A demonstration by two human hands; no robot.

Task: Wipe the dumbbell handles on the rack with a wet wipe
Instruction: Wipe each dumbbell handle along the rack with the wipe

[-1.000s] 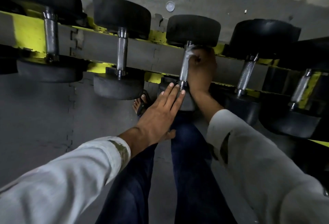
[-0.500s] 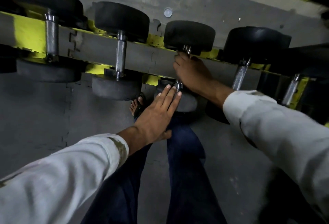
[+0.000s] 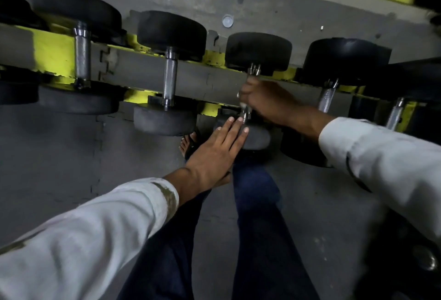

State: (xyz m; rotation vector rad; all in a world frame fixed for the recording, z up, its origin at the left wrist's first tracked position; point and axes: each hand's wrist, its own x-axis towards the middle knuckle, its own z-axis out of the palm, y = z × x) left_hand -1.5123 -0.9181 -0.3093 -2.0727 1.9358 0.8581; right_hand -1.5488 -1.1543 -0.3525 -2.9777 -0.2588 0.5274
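Dumbbells with round black rubber heads and knurled steel handles lie across a rack [image 3: 53, 54] of chipped yellow and grey rails. The right hand [image 3: 265, 99] makes a fist round the handle [image 3: 253, 70] of the middle dumbbell [image 3: 259, 49], fingers curled tight on the metal, so only the shiny ends of the bar show above and below the fist. A pale, blurred scrap of wet wipe [image 3: 242, 105] peeks out at the fist's lower edge; the remainder is hidden. The left hand [image 3: 214, 151] lies flat on this dumbbell's near head [image 3: 259, 138], a matt grey-black disc, its fingers [image 3: 235, 130] straight and close together. Left of the middle dumbbell sits a neighbour dumbbell [image 3: 170, 80] with a bare cross-hatched bar. Both sleeves [image 3: 95, 228] are white cloth. Just left of the near head, a sandalled foot [image 3: 188, 142] stands on a grey, jigsaw-edged floor mat [image 3: 47, 156]
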